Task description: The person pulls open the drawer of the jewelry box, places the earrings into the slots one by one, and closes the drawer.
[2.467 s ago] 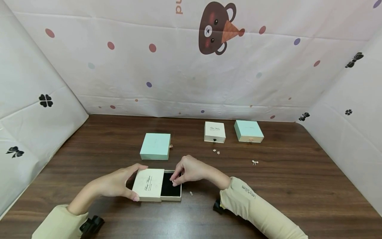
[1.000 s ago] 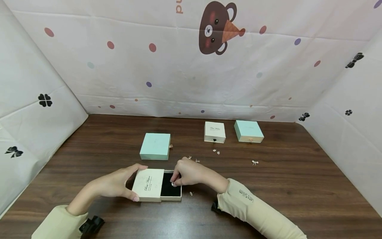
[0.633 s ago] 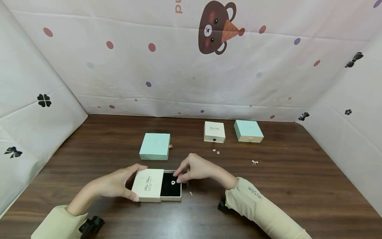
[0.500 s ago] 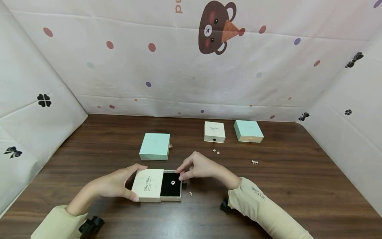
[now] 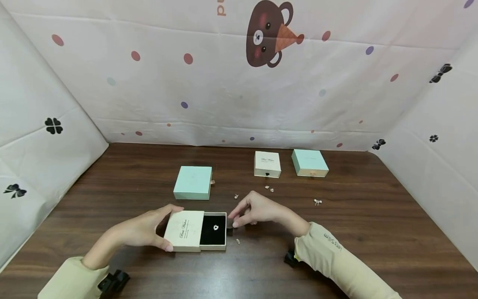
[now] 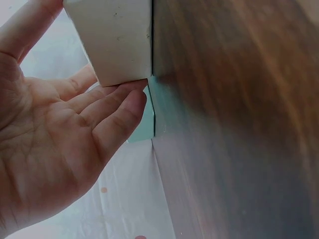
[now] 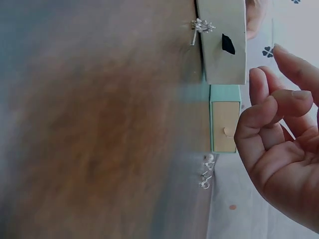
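A cream jewelry box (image 5: 184, 232) lies near the table's front, its black-lined drawer (image 5: 210, 238) pulled partly out to the right. On the black lining sits a small flower-like earring (image 5: 215, 227). My left hand (image 5: 145, 229) grips the box's left end, thumb at the front and fingers at the back. Just beyond the drawer's right end hovers my right hand (image 5: 257, 208), fingers loosely bent and holding nothing in the right wrist view. Close to its fingertips is the black pull tab (image 5: 230, 231). A second earring (image 5: 237, 241) lies on the table beside the drawer.
Behind stand a mint box (image 5: 192, 182), a small cream box (image 5: 267, 164) and another mint box (image 5: 309, 162). Small earrings (image 5: 269, 188) lie before the small cream box, with another piece (image 5: 236, 196) behind my right hand and more (image 5: 318, 202) farther right.
My right hand has let go of the earring, which now rests on the drawer's black lining, and has drawn back to the right. The left hand keeps its hold on the box.
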Demonstrator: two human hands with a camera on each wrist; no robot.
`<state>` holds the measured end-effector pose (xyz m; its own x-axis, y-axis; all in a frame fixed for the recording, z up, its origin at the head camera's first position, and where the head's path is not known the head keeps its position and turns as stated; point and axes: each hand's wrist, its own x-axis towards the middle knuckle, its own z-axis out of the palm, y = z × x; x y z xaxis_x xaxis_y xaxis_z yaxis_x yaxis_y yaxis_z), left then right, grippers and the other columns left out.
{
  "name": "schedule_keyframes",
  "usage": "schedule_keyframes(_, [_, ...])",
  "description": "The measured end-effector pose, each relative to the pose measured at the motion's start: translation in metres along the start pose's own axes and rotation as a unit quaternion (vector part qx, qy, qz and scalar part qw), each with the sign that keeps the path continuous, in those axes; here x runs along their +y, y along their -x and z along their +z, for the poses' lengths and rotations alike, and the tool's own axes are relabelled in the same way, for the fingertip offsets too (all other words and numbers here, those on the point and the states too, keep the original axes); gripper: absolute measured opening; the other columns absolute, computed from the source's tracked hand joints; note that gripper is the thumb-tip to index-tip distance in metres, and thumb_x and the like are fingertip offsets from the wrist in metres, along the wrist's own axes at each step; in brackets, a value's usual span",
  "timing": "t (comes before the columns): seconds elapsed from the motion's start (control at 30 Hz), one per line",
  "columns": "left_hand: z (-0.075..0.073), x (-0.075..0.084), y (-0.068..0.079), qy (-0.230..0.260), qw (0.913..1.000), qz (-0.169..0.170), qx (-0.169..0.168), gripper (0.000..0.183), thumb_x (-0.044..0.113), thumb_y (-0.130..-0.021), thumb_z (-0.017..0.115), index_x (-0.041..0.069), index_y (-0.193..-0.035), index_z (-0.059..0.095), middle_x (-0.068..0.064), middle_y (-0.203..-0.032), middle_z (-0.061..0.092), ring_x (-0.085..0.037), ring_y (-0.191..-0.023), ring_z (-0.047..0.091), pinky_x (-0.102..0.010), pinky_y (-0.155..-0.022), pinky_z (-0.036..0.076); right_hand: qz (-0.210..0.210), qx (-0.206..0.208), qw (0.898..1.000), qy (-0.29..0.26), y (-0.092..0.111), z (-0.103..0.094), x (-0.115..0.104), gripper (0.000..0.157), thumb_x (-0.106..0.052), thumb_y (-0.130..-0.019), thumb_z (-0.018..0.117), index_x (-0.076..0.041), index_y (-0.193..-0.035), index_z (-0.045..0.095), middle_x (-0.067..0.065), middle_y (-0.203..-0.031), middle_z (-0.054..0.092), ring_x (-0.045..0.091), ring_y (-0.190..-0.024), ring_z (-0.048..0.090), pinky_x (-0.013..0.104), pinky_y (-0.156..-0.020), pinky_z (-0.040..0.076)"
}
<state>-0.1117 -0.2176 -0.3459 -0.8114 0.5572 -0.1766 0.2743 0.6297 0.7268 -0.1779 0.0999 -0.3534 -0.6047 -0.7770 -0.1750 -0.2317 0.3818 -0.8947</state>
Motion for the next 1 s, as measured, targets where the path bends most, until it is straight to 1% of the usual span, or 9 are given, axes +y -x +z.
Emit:
schedule_keyframes(0.2, [-0.0001,-0.0014,0.0002,0.0,1.0,0.0,0.0,0.09,0.04,-0.064,0.079,0.004,-0.133,0.035,-0.021,-0.133,0.042,-0.038,-0.123,0.034,-0.058,-0.094,0.03,0.019,-0.012,1.0,-0.019,0.0034,-0.0009,0.004,0.022,-0.008,-0.077,0.072,0.004,-0.095,0.07,0.008,-0.073,0.068,0.005,-0.04,0.036,0.018,-0.042,0.033])
schedule_keyframes(0.4, [-0.0003,-0.0022,-0.0004,-0.005,1.0,0.003,0.0,0.09,0.04,-0.064,0.079,0.003,-0.133,0.035,-0.022,-0.133,0.042,-0.038,-0.124,0.034,-0.058,-0.095,0.03,0.052,-0.036,0.998,-0.013,0.0027,0.0011,0.0055,0.02,-0.007,-0.075,0.073,0.001,-0.093,0.071,0.004,-0.073,0.069,0.005,-0.041,0.039,0.019,-0.042,0.034])
schedule_keyframes(0.7, [0.0,-0.0031,-0.0009,-0.001,1.0,0.006,-0.002,0.09,0.04,-0.063,0.079,0.002,-0.133,0.036,-0.022,-0.132,0.043,-0.038,-0.123,0.034,-0.058,-0.095,0.03,0.071,-0.064,0.995,-0.022,0.0012,0.0059,0.0068,0.017,-0.001,-0.074,0.072,0.004,-0.09,0.07,0.008,-0.071,0.069,0.004,-0.046,0.046,0.019,-0.043,0.034])
schedule_keyframes(0.9, [0.0001,-0.0028,-0.0007,-0.006,0.9999,0.009,-0.001,0.09,0.041,-0.063,0.079,0.002,-0.132,0.036,-0.02,-0.13,0.045,-0.035,-0.121,0.037,-0.057,-0.094,0.031,0.079,-0.078,0.994,-0.023,0.0011,0.0073,0.0085,0.015,0.0,-0.073,0.072,0.004,-0.088,0.07,0.007,-0.071,0.069,0.004,-0.046,0.046,0.018,-0.042,0.035])
schedule_keyframes(1.0, [-0.0003,-0.0024,-0.0006,-0.006,0.9999,0.009,-0.002,0.09,0.041,-0.063,0.078,0.002,-0.132,0.036,-0.019,-0.129,0.045,-0.035,-0.12,0.038,-0.056,-0.094,0.031,0.079,-0.084,0.993,-0.013,0.001,0.0081,0.0094,0.015,-0.001,-0.073,0.073,0.003,-0.087,0.071,0.006,-0.072,0.069,0.003,-0.046,0.045,0.018,-0.042,0.035])
